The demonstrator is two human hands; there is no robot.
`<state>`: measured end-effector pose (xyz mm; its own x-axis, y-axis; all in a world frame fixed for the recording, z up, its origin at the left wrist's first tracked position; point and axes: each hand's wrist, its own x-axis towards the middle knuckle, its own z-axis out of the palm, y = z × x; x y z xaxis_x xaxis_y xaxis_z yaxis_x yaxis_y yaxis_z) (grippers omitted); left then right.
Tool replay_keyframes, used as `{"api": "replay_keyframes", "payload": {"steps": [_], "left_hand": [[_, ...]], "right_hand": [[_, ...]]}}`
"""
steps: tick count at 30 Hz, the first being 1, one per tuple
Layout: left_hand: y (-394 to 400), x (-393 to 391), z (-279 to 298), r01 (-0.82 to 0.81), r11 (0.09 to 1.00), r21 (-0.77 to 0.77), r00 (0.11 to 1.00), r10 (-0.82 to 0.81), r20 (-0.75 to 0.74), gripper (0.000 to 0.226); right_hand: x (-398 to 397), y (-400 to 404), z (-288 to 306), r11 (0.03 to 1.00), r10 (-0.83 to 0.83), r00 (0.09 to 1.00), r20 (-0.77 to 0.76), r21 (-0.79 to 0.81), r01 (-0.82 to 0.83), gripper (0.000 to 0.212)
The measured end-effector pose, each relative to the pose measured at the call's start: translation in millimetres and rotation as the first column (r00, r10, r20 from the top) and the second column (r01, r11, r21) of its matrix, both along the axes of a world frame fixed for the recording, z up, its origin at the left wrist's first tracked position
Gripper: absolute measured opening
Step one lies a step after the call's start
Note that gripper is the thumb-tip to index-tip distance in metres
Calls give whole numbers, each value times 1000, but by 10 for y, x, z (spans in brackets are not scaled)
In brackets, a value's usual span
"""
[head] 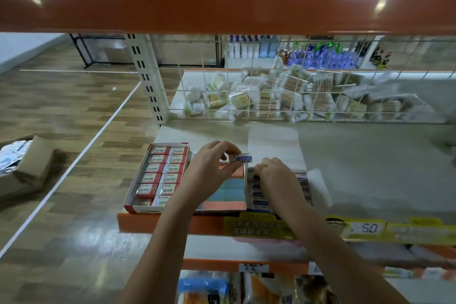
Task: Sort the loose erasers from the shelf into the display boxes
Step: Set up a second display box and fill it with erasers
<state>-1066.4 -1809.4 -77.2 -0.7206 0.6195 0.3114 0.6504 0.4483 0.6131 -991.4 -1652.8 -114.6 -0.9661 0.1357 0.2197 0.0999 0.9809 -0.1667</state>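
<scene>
Far left, on the floor: cardboard carton (23,168), flaps open, contents unclear. On the shelf (370,168), left end: red-and-white display box (158,177), two columns of red-labelled erasers, appears full or nearly so. Next right: middle box (227,192) with blue and orange contents, largely hidden behind the left hand.

Left hand (209,168): fingers curled, pinching one loose eraser (243,157) by its left end, held clear above the shelf between the middle box and the right one. Eraser white with blue sleeve and barcode; long axis roughly horizontal, running left to right, free end pointing right toward the blue-eraser box (278,192).

Right hand (274,175): fingers bent down onto the rows in that box; whether gripping or only pressing cannot be told.

Judged progress: well advanced. Red box stocked, blue box mostly filled, one eraser in hand not yet placed. Further loose stock not visible on the shelf.

Behind: wire basket (296,96) of packets.
</scene>
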Motion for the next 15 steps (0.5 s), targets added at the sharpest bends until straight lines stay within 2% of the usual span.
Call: {"api": "replay_keyframes", "payload": {"steps": [4, 7, 12, 15], "left_hand": [[22, 0, 10, 1, 1000, -6, 1000, -1, -14, 18], [94, 31, 31, 16, 999, -28, 998, -18, -57, 18], [374, 171, 33, 77, 986, -146, 990, -93, -108, 21], [626, 306, -23, 105, 966, -238, 983, -137, -119, 21]], "right_hand": [[-3, 42, 36, 999, 25, 999, 25, -23, -24, 15], [60, 186, 121, 995, 29, 1000, 9, -100, -28, 17], [297, 601, 266, 975, -163, 983, -78, -164, 149, 22], [411, 815, 267, 944, -273, 959, -77, -215, 251, 19]]}}
